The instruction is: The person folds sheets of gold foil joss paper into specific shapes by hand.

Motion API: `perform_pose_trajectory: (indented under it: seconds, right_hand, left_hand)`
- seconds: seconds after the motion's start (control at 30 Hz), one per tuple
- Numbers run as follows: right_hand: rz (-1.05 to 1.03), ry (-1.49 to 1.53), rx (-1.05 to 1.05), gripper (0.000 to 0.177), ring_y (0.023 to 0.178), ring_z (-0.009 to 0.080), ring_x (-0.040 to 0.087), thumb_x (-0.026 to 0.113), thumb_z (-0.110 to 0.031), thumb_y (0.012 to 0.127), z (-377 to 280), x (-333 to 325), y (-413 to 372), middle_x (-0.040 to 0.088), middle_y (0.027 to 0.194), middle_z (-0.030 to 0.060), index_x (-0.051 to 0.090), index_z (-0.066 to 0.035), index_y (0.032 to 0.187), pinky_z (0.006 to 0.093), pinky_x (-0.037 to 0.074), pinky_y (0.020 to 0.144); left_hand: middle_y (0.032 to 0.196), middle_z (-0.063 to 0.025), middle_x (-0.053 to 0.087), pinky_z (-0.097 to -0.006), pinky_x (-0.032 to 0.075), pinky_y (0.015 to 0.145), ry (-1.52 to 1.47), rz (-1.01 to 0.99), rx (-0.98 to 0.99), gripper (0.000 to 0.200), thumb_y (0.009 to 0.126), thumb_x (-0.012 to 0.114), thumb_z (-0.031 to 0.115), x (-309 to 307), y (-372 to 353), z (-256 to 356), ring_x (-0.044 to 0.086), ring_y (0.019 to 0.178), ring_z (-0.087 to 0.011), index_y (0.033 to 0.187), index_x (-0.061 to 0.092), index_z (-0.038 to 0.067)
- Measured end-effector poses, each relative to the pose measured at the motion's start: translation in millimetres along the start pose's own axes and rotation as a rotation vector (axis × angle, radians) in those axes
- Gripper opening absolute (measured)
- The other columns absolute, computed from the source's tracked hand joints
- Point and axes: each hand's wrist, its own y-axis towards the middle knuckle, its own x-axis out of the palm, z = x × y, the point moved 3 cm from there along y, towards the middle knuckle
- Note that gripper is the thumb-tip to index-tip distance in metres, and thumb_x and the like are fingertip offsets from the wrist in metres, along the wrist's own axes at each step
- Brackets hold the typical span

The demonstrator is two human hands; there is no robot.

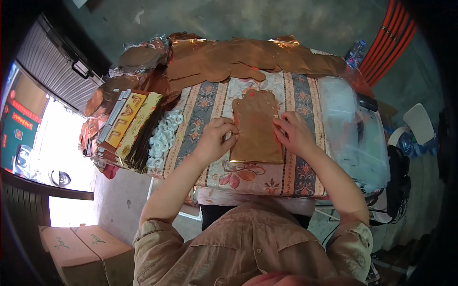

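A brown, shiny foil piece [257,126] with a scalloped top edge and small holes along it lies flat on the patterned tablecloth [194,121] in front of me. At its left edge, my left hand [217,140] is closed, thumb and curled fingers pinching the side. My right hand [295,133] pinches the opposite edge, its thumb and forefinger close together. A small red mark shows near the top of the piece. Both hands rest at about the same height along it.
More brown foil pieces [214,59] lie across the far edge. To the left are a pile of white rings [164,136] and stacked printed cards [136,126]. Clear plastic bags [353,138] cover the right side. A bottle [355,53] stands beyond the far right corner; cartons [81,248] sit at lower left.
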Motion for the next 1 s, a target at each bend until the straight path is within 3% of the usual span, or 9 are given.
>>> perform_pose_trajectory:
  seconds: [0.17, 0.3, 1.0]
  right_hand:
    - [0.007, 0.043, 0.033, 0.028, 0.100, 0.0316, 0.054, 0.070, -0.016, 0.080, -0.4, -1.2, -3.1, 0.055, 0.102, 0.0115, 0.066, -0.005, 0.105, 0.0402, 0.045, 0.084]
    - [-0.012, 0.073, 0.015, 0.027, 0.099, 0.0314, 0.055, 0.069, -0.015, 0.080, -1.7, -2.9, -1.1, 0.056, 0.102, 0.0113, 0.067, -0.005, 0.105, 0.0396, 0.045, 0.084]
    - [0.013, 0.089, 0.034, 0.022, 0.097, 0.0310, 0.054, 0.068, -0.014, 0.082, 0.1, -0.7, -4.2, 0.055, 0.099, 0.0104, 0.065, -0.004, 0.102, 0.0396, 0.045, 0.084]
  left_hand:
    - [0.101, -0.0089, 0.062, -0.0397, 0.044, 0.090, -0.133, 0.001, -0.061, 0.012, 0.079, 0.072, 0.014, 0.7, 1.6, -2.4, 0.057, 0.101, -0.0301, 0.088, 0.068, 0.009]
    - [0.101, -0.0081, 0.063, -0.0398, 0.044, 0.089, -0.059, 0.030, 0.012, 0.014, 0.076, 0.073, 0.016, 0.6, 0.6, -3.0, 0.057, 0.101, -0.0299, 0.088, 0.068, 0.010]
    - [0.102, -0.0078, 0.063, -0.0389, 0.043, 0.091, -0.040, 0.012, -0.030, 0.015, 0.076, 0.074, 0.015, 3.0, 0.3, -3.5, 0.056, 0.101, -0.0295, 0.088, 0.067, 0.010]
